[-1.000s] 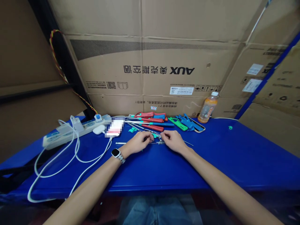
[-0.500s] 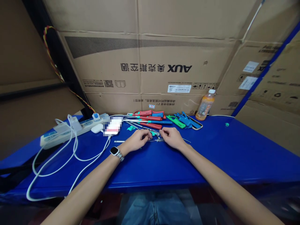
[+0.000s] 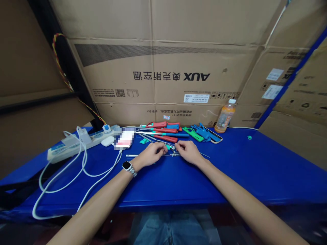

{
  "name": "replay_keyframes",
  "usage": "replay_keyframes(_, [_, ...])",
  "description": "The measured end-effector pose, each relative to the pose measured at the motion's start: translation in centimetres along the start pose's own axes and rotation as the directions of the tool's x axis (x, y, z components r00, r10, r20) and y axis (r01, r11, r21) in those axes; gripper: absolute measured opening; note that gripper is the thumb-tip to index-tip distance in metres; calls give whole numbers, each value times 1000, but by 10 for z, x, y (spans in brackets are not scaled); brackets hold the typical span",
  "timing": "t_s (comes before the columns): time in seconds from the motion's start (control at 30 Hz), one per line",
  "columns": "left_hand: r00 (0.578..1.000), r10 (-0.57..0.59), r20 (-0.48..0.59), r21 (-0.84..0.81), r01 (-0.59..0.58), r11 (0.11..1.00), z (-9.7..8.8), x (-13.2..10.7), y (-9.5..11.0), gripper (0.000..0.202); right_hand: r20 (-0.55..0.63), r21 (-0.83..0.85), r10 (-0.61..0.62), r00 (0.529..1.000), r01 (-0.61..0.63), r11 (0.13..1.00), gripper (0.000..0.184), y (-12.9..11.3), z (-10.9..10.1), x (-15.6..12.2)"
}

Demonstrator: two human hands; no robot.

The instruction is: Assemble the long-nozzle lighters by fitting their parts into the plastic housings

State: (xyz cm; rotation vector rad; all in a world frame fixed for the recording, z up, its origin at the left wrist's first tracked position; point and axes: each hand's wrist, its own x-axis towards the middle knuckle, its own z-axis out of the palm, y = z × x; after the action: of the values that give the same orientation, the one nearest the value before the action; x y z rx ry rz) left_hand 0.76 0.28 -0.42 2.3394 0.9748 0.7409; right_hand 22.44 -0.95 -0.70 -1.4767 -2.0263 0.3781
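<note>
My left hand (image 3: 151, 154) and my right hand (image 3: 188, 151) rest on the blue table (image 3: 230, 170), fingers curled, pinching the two ends of a thin metal instrument with a small teal part (image 3: 170, 149). Its slim rod sticks out past both hands. A watch (image 3: 126, 166) sits on my left wrist. Just behind the hands lies a heap of red, blue and green handled tools (image 3: 176, 131).
A white power strip (image 3: 76, 143) with plugs and looping white cables (image 3: 61, 177) lies at the left, beside a white earbud case (image 3: 107, 141) and a blurred phone (image 3: 124, 139). An orange drink bottle (image 3: 225, 116) stands against the cardboard boxes (image 3: 168, 75). A small teal cap (image 3: 249, 137) lies right.
Only the head view shifted slightly; both hands stay pinched on the small instrument in the same spot.
</note>
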Motion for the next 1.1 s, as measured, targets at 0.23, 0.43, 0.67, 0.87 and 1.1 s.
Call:
replay_keyframes(0.23, [1000,8,-16,-18,-9,1000,4,2,3,21,4,33,-16,1000,16,999,37,0,1,1])
replay_keyframes(0.43, [1000,13,-18,-9,-13,1000,3,3,3,21,6,22,10,1000,-11,1000,37,1,2,2])
replay_keyframes(0.67, [999,28,-27,28,-28,999,2,4,6,22,1,25,12,1000,-12,1000,37,2,1,1])
replay_keyframes(0.87, [999,20,-36,33,-18,999,2,6,6,22,-20,31,-3,1000,3,1000,38,3,-1,2])
replay_keyframes(1.1, [998,9,-57,69,-5,998,2,6,4,22,-18,40,9,1000,-8,999,39,9,-2,4])
